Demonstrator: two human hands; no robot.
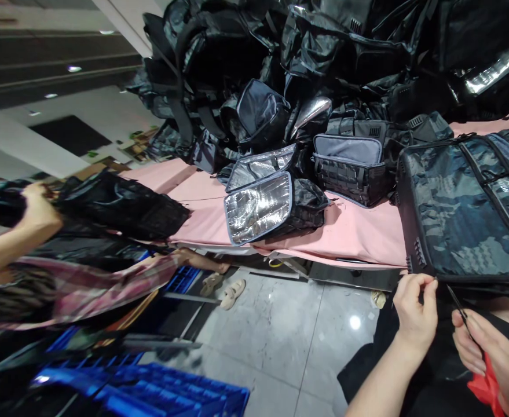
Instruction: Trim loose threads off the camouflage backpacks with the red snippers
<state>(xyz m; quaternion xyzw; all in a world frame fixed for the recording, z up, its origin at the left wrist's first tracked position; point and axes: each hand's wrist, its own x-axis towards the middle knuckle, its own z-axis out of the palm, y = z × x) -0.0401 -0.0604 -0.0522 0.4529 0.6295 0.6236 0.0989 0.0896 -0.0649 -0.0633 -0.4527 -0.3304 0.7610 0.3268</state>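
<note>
At the lower edge of a camouflage bag (475, 208), my left hand (413, 315) is closed in a pinch. Whatever lies between its fingertips is too small to make out. Just to the right, my right hand (489, 341) is closed around a slim pair of scissors (457, 301), dark blades pointing up toward the bag edge. Red material (484, 379) hangs at their handle end, partly covered by my palm. The big bag lies on the pink-covered table with its dark front border overhanging my lap.
Small bags, one with a silver-lined open flap (258, 207) and one with a grey lid (348, 149), stand on the pink table cover (362, 231). Black bags (232, 46) pile up behind. At left, another person's arm (32, 223) reaches to a black bag; blue crates (185, 388) sit below.
</note>
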